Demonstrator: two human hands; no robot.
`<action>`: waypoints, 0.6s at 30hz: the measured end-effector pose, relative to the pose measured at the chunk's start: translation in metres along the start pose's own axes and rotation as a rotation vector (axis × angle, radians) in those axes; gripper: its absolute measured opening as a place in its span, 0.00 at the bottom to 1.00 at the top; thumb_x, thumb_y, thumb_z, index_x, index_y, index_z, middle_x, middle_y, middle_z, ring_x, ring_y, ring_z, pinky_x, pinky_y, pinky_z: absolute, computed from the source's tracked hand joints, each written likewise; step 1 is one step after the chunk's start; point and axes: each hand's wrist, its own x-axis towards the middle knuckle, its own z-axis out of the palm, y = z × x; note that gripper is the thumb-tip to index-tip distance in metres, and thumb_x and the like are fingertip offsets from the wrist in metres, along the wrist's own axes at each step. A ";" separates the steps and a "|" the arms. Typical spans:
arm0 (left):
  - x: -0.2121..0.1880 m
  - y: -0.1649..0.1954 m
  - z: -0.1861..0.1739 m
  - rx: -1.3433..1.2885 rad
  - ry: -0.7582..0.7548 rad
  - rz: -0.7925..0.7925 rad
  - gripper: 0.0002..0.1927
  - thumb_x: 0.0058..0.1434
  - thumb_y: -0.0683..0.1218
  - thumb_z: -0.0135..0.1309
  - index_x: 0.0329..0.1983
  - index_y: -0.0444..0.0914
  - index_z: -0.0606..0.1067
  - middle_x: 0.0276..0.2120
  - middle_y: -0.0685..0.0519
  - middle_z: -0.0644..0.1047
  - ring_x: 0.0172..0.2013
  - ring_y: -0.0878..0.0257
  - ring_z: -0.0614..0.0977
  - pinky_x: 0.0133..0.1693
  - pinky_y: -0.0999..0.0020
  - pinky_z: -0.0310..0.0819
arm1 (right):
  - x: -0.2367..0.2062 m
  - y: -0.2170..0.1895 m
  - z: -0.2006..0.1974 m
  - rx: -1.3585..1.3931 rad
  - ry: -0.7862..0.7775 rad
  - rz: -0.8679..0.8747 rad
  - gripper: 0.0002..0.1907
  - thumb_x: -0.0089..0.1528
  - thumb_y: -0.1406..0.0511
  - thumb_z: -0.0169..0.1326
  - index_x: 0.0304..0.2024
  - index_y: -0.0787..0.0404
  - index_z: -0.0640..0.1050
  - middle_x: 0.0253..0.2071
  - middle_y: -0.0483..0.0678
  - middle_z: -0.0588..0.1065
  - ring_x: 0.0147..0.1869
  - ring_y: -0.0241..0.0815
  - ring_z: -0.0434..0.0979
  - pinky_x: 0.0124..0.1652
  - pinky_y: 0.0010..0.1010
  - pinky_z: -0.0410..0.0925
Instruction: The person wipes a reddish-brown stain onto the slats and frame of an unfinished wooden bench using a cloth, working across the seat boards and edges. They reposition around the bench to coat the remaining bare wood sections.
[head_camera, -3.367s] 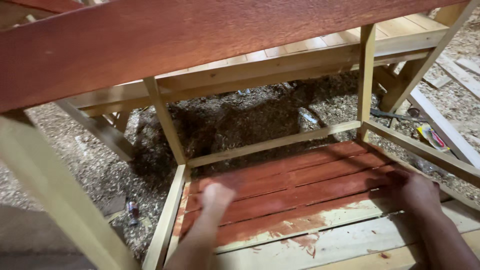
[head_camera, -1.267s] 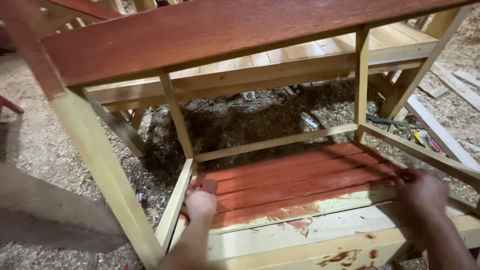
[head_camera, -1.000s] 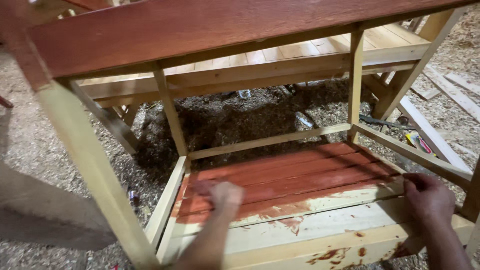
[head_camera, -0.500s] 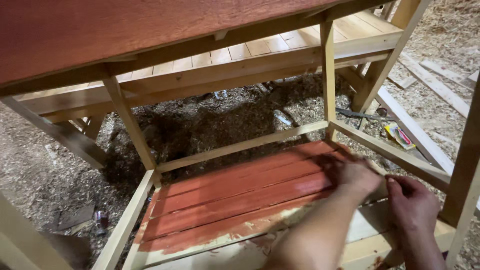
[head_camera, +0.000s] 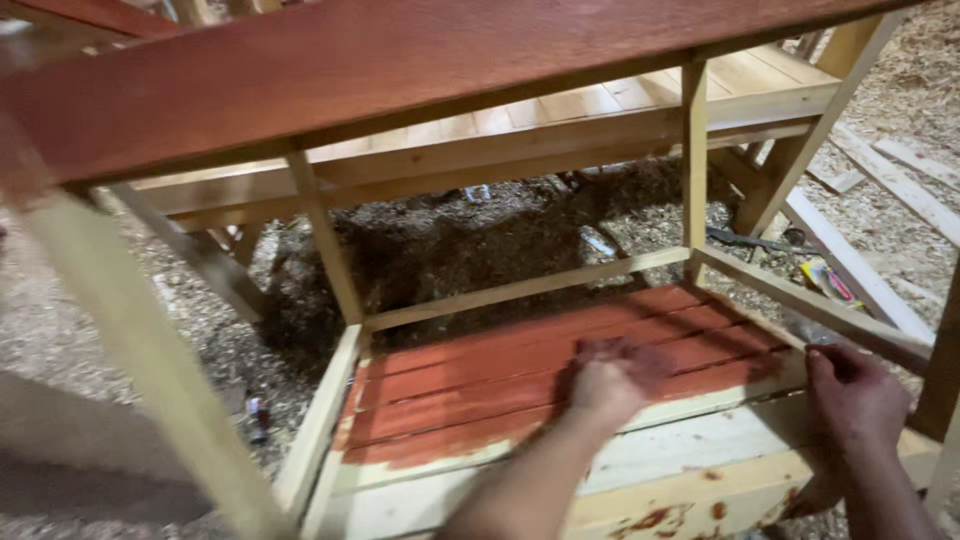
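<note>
- A wooden frame of shelves fills the view, seen from above. The lower shelf (head_camera: 480, 390) lies at the centre, running towards 5 o'clock.
- The left hand (head_camera: 610, 380) is pressed flat-side down on the lower shelf's red-brown slats, just right of centre. It is blurred, so I cannot tell whether it is open, closed or holding a cloth.
- The right hand (head_camera: 855, 400), at 4 o'clock, has its fingers curled beside the side rail (head_camera: 800, 305). Whether they clamp on anything cannot be made out.
- The step in hand appears to be working red-brown stain along the slats. The rear slats are coloured, and the colour stops in a ragged edge under the left hand.
- The pale front slat (head_camera: 680, 450), at 5 o'clock, is bare wood with only a few red smears. In my judgement the next move calls for carrying the colour forward onto it, along the grain and into the gaps between slats.
- The slats are narrow, flat boards laid side by side, and the stained ones look matt.
- The top board (head_camera: 400, 70), at 12 o'clock, is broad and smooth, fully stained, with visible grain.
- The frame leg (head_camera: 150, 360), at 9 o'clock, is square-cut pale timber and unstained.
- Coarse sawdust and shavings (head_camera: 450, 240) cover the ground beneath.
</note>
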 end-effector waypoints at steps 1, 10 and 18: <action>-0.015 0.018 -0.004 0.000 0.133 0.069 0.20 0.69 0.41 0.34 0.46 0.37 0.80 0.44 0.40 0.81 0.52 0.43 0.80 0.65 0.41 0.71 | 0.003 0.004 0.002 -0.024 0.005 -0.020 0.12 0.69 0.58 0.61 0.47 0.59 0.85 0.37 0.54 0.82 0.41 0.47 0.83 0.49 0.37 0.73; -0.192 0.128 0.085 2.531 0.700 0.019 0.35 0.59 0.74 0.49 0.50 0.44 0.81 0.51 0.47 0.80 0.57 0.51 0.78 0.63 0.60 0.68 | 0.011 0.006 0.009 0.106 0.060 -0.057 0.11 0.70 0.60 0.60 0.47 0.60 0.84 0.39 0.53 0.82 0.44 0.46 0.83 0.50 0.37 0.73; -0.162 0.126 0.110 2.662 0.698 -0.221 0.18 0.63 0.57 0.51 0.53 0.47 0.78 0.49 0.47 0.80 0.51 0.48 0.81 0.53 0.50 0.73 | -0.014 -0.024 0.006 0.014 0.049 -0.046 0.12 0.66 0.59 0.61 0.48 0.57 0.85 0.44 0.54 0.82 0.47 0.50 0.83 0.51 0.39 0.73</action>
